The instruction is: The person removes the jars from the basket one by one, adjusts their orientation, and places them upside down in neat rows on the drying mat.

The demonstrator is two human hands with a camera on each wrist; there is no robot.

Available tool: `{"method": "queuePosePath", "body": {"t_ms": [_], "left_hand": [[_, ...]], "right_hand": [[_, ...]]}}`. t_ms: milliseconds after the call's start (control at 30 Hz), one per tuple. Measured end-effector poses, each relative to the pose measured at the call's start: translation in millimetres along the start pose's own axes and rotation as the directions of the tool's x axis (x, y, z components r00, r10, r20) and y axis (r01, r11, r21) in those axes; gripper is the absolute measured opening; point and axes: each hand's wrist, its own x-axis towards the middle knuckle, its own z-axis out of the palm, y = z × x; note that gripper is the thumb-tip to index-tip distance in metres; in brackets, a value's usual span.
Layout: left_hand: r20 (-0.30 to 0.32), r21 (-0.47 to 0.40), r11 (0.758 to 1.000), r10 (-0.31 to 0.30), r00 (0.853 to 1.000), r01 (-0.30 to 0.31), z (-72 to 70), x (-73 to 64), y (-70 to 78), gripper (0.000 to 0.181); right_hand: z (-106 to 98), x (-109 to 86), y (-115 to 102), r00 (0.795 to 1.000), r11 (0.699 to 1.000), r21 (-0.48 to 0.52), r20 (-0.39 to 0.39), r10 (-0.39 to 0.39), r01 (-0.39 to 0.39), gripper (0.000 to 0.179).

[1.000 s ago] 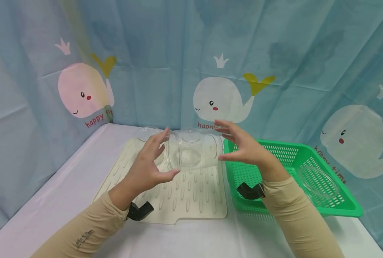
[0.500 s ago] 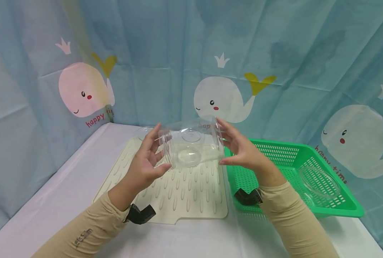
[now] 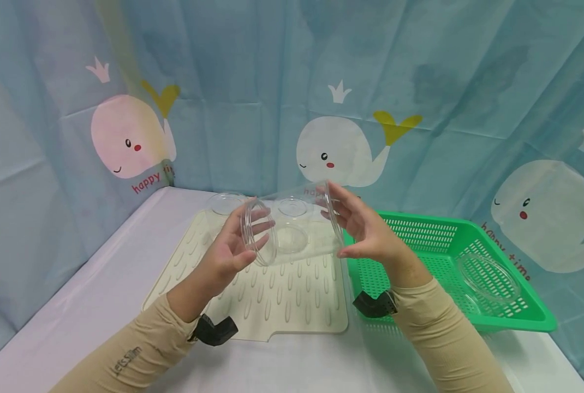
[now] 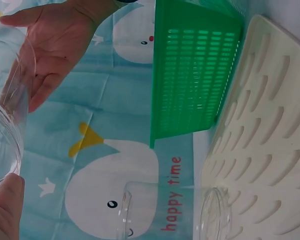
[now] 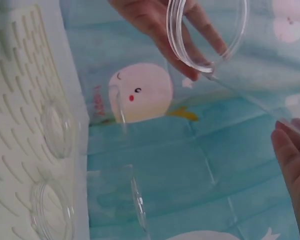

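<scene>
In the head view a clear jar (image 3: 307, 232) lies on its side in the air above the cream ridged mat (image 3: 292, 308). Its ringed end points left and tilts a little lower than the other. My left hand (image 3: 228, 248) holds the ringed end, thumb at the front, fingers showing through the clear wall. Around the right end is my right hand (image 3: 368, 232), its thumb at the lower edge and its fingers behind. Two more clear jars (image 3: 227, 203) stand at the back of the mat, one seen through the held jar; the right wrist view shows their sides (image 5: 107, 200).
A green perforated basket (image 3: 415, 234) stands to the right of the mat, with clear round pieces (image 3: 488, 278) inside at its right. Behind the white-covered table (image 3: 100, 262) hangs a blue curtain (image 3: 238, 125) with whale prints.
The jar rose and then turned slightly between both hands, its ringed left end now lower. The right hand's fingers have shifted behind the jar's right end.
</scene>
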Motion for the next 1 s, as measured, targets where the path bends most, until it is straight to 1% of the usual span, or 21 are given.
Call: {"method": "queuePosePath", "body": {"t_ms": [167,300,400,533,633,700,800,867,933,1000], "left_hand": [[-0.001,-0.014,1.0,0.001,1.0,-0.001,2.3,-0.5,-3.1,0.093],[0.015,-0.02,1.0,0.018,1.0,-0.017,3.3,-0.5,-3.7,0.095],[0.034,-0.014,1.0,0.027,0.999,-0.026,2.5,-0.9,-3.5,0.094],[0.058,0.031,0.999,0.021,0.998,-0.023,0.3,-2.0,-0.9,0.092],[0.078,0.103,0.994,0.012,0.997,-0.02,-2.2,-2.8,3.3,0.09],[0.087,0.162,0.987,-0.001,0.996,-0.013,-4.4,-4.0,7.5,0.089],[0.089,0.273,0.962,-0.016,0.996,-0.009,-9.2,-6.0,15.1,0.088],[0.079,0.357,0.934,-0.024,0.997,-0.006,-13.2,-7.3,20.4,0.09],[0.066,0.445,0.895,-0.02,0.998,-0.012,-18.3,-8.4,24.6,0.09],[0.047,0.53,0.848,-0.021,0.999,-0.007,-24.1,-9.3,27.3,0.091]], "right_hand": [[1.7,0.7,1.1,0.998,0.998,0.026,-0.029,-0.06,0.061,0.098],[2.7,2.1,1.5,0.993,0.994,0.023,-0.06,-0.102,0.103,0.096],[2.6,3.4,1.5,0.989,0.991,0.017,-0.069,-0.131,0.133,0.094],[2.2,5.5,0.3,0.984,0.987,0.007,-0.069,-0.162,0.163,0.093],[1.4,6.1,-0.1,0.98,0.982,0.002,-0.067,-0.186,0.186,0.093],[0.3,5.8,0.3,0.977,0.979,-0.001,-0.066,-0.202,0.202,0.092],[-1.6,4.8,0.1,0.976,0.978,-0.015,-0.072,-0.207,0.206,0.092],[-3.2,3.9,-0.2,0.977,0.98,-0.026,-0.077,-0.2,0.199,0.092],[-4.6,3.0,-0.7,0.978,0.981,-0.039,-0.082,-0.191,0.188,0.092],[-5.8,2.3,-1.2,0.979,0.982,-0.048,-0.083,-0.188,0.185,0.092]]}}
